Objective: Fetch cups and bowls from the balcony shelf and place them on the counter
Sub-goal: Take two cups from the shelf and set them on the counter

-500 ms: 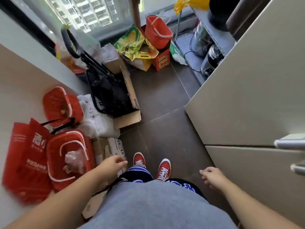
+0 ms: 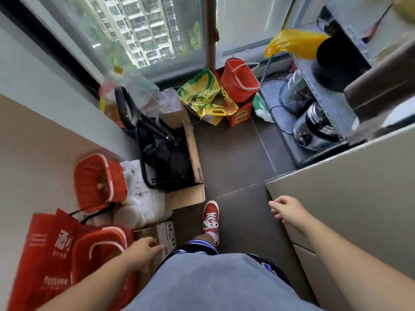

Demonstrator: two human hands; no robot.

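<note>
Both hands are empty: left hand [image 2: 143, 250] loosely curled, right hand [image 2: 286, 208] relaxed beside the smooth beige cabinet [image 2: 350, 194]. Far right, the grey metal shelf [image 2: 325, 97] holds shiny steel pots [image 2: 314, 129] (cups and bowls can't be made out).

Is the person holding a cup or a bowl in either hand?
No, the left hand and the right hand are both empty, with nothing between the fingers.

Cluttered balcony floor [image 2: 233, 153] — empty hands [image 2: 286, 208]
</note>
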